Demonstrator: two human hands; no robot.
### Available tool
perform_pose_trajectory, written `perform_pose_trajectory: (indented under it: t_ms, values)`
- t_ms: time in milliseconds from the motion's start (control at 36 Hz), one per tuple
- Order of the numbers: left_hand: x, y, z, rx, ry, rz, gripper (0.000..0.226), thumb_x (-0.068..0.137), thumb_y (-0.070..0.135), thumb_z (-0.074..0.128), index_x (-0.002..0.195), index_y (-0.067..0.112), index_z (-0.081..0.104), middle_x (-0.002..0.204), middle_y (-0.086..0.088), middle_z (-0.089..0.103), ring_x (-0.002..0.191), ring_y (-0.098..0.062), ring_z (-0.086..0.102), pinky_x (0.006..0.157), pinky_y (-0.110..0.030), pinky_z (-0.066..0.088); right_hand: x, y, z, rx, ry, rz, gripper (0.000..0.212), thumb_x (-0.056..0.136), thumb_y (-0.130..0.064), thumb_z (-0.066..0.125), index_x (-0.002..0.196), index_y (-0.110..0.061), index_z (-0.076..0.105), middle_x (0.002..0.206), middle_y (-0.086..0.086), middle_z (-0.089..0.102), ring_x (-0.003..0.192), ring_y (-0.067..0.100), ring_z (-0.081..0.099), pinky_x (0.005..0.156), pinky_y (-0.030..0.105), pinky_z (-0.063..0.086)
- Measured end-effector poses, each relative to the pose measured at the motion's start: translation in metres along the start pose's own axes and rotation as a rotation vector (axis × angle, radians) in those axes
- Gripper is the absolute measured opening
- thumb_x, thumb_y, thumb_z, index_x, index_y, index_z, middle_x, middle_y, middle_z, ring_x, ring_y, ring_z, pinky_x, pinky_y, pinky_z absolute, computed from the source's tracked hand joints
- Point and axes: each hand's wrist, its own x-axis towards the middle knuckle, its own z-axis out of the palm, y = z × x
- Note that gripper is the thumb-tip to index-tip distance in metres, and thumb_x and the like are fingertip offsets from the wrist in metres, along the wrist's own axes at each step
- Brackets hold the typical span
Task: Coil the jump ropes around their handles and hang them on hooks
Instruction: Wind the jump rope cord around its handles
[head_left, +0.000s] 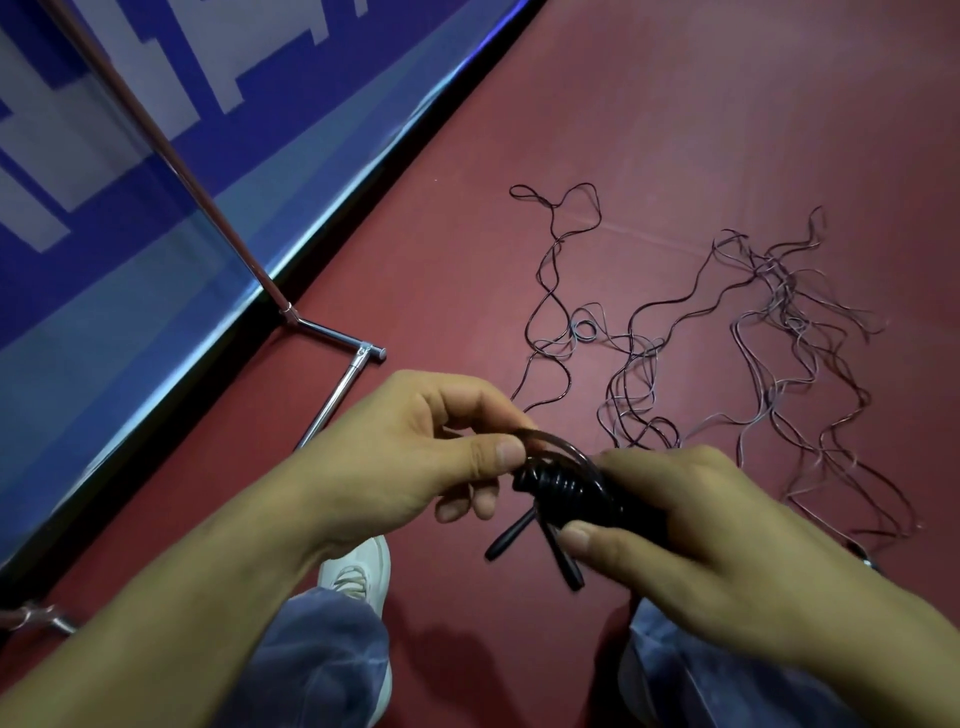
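Although partly covered by fingers, plainly visible in mid-air over the knees: a black jump rope (558, 486), wound in close turns round its two handles (506, 538). Handle tips poking down and left out of the coil, splayed slightly apart.

Left hand (415, 457) curled, pinching a loose loop of the cord between thumb and forefinger at the top of the coil. Right hand (701, 530) wrapped round the far end of the bundle, thumb pressed on its near side, fingers closed over the top. Both hands on the same rope, close together.

Beyond them, spread on the red floor (675, 104), a tangle of loose ropes (776, 273), thin and wavy, crossing one another, well apart from the hands.

To the left, a chrome rack foot (332, 335) lying on the floor, with a slanted pole (171, 156) rising from it beside a blue and white banner (130, 218).

Below the hands, blue jeans (322, 665) and one white shoe (358, 571).
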Motion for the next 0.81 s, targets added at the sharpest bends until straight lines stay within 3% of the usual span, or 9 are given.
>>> perform_pose_trajectory:
  t_ms: [28, 83, 139, 250, 389, 444, 500, 667, 806]
  values:
    - [0.000, 0.000, 0.000, -0.004, 0.011, -0.001, 0.010, 0.091, 0.000, 0.067, 0.091, 0.004, 0.075, 0.063, -0.012, 0.066, 0.054, -0.019, 0.058, 0.048, -0.027, 0.044, 0.011, -0.014, 0.002, -0.027, 0.091, 0.067, 0.039, 0.084, -0.069, 0.053, 0.084, -0.030, 0.058, 0.065, -0.009, 0.052, 0.056, 0.017, 0.048, 0.047, 0.031, 0.035]
    - [0.000, 0.000, 0.000, 0.003, 0.025, 0.010, 0.010, 0.091, -0.002, 0.066, 0.092, 0.002, 0.075, 0.070, -0.013, 0.071, 0.061, -0.022, 0.065, 0.051, -0.030, 0.049, 0.011, -0.009, 0.013, -0.010, 0.058, 0.034, 0.038, 0.084, -0.064, 0.058, 0.085, -0.026, 0.061, 0.064, -0.008, 0.051, 0.057, 0.018, 0.049, 0.047, 0.032, 0.036]
    - [0.001, -0.001, 0.002, 0.025, 0.042, 0.043, 0.012, 0.091, -0.004, 0.066, 0.092, 0.002, 0.076, 0.076, -0.016, 0.073, 0.066, -0.027, 0.067, 0.055, -0.032, 0.053, 0.015, -0.006, 0.013, -0.042, 0.172, 0.016, 0.037, 0.084, -0.061, 0.060, 0.088, -0.024, 0.063, 0.064, -0.006, 0.054, 0.057, 0.019, 0.050, 0.047, 0.035, 0.039]
    - [0.002, -0.002, 0.005, 0.054, 0.098, 0.111, 0.022, 0.091, -0.012, 0.063, 0.092, 0.005, 0.077, 0.068, -0.018, 0.071, 0.055, -0.026, 0.064, 0.057, -0.027, 0.054, 0.018, -0.005, 0.021, 0.086, 0.220, 0.026, 0.037, 0.081, -0.060, 0.062, 0.101, -0.029, 0.065, 0.069, -0.007, 0.061, 0.060, 0.018, 0.056, 0.051, 0.036, 0.046]
    - [0.003, -0.004, 0.009, 0.097, 0.126, 0.192, 0.026, 0.090, -0.015, 0.063, 0.098, 0.005, 0.078, 0.071, -0.018, 0.070, 0.058, -0.024, 0.067, 0.064, -0.023, 0.055, 0.021, 0.000, 0.025, 0.187, 0.162, 0.046, 0.057, 0.088, -0.052, 0.062, 0.142, -0.035, 0.052, 0.089, -0.007, 0.068, 0.073, 0.008, 0.061, 0.072, 0.038, 0.054]
    - [0.002, -0.005, 0.010, 0.133, 0.134, 0.211, 0.021, 0.089, -0.010, 0.067, 0.101, 0.003, 0.078, 0.074, -0.016, 0.070, 0.060, -0.025, 0.068, 0.066, -0.026, 0.055, 0.022, -0.002, 0.025, 0.210, 0.100, 0.031, 0.037, 0.092, -0.042, 0.062, 0.129, -0.040, 0.059, 0.086, -0.009, 0.066, 0.069, 0.011, 0.058, 0.069, 0.038, 0.053]
    - [0.000, -0.005, 0.010, 0.166, 0.143, 0.221, 0.020, 0.086, 0.004, 0.064, 0.100, 0.003, 0.078, 0.076, -0.014, 0.071, 0.061, -0.028, 0.069, 0.066, -0.029, 0.056, 0.022, -0.001, 0.025, 0.227, 0.094, 0.057, 0.027, 0.092, -0.045, 0.061, 0.117, -0.037, 0.061, 0.083, -0.005, 0.067, 0.069, 0.016, 0.060, 0.068, 0.045, 0.053]
    - [0.000, -0.007, 0.015, 0.247, 0.160, 0.244, 0.012, 0.085, 0.012, 0.076, 0.096, 0.011, 0.081, 0.088, -0.005, 0.072, 0.067, -0.018, 0.070, 0.063, -0.028, 0.058, 0.021, -0.002, 0.029, 0.221, 0.112, 0.061, 0.041, 0.090, -0.047, 0.062, 0.129, -0.035, 0.057, 0.085, -0.005, 0.067, 0.075, 0.021, 0.064, 0.068, 0.046, 0.054]
    - [0.000, -0.007, 0.013, 0.346, 0.187, 0.206, 0.025, 0.077, 0.047, 0.073, 0.091, 0.026, 0.077, 0.088, -0.002, 0.074, 0.080, -0.027, 0.072, 0.075, -0.049, 0.060, 0.021, -0.004, 0.031, 0.143, 0.117, 0.082, 0.040, 0.086, -0.061, 0.054, 0.124, -0.048, 0.051, 0.085, -0.011, 0.067, 0.076, 0.014, 0.065, 0.069, 0.046, 0.055]
